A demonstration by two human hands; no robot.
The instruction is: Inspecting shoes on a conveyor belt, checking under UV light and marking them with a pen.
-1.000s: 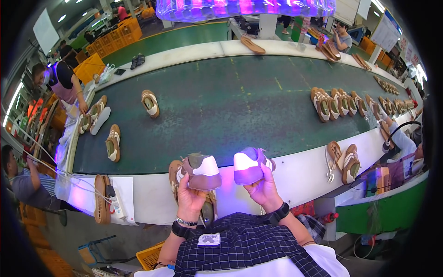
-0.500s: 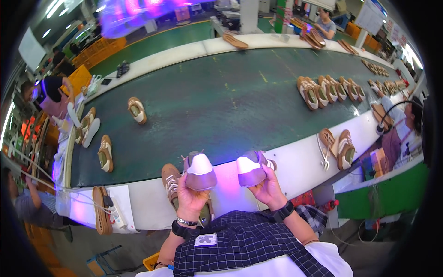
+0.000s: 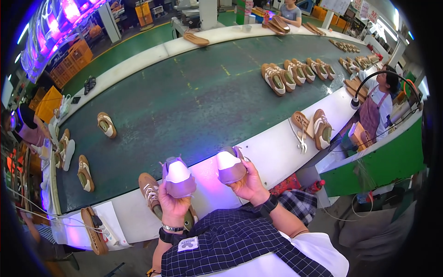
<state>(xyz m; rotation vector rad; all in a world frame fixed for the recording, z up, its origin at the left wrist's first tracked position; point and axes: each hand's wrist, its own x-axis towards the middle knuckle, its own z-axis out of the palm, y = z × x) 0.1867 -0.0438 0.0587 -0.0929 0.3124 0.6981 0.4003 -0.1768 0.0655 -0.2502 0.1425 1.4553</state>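
My left hand (image 3: 174,205) is closed around a brown shoe (image 3: 180,186) and holds it up with its white heel patch toward me. In my right hand (image 3: 253,185) a second shoe (image 3: 233,174) of the same kind is gripped, its heel also facing me and tilted slightly. The two shoes hang apart over the white ledge (image 3: 208,187) under violet light. Just left of my left hand, a brown lace-up shoe (image 3: 149,188) rests on that ledge. Behind my left wrist shows part of another shoe (image 3: 189,219) with a green inside.
A green belt (image 3: 152,134) carries several brown shoes (image 3: 295,74) at the right. On the near ledge lie pincers (image 3: 302,146), a sole (image 3: 301,121), a shoe (image 3: 321,129) and, at left, more soles (image 3: 94,231). Co-workers (image 3: 376,106) sit around the line.
The surroundings have shifted left and a little upward in the picture as the view turned. Both hands keep their shoes; the right one now leans more to one side.
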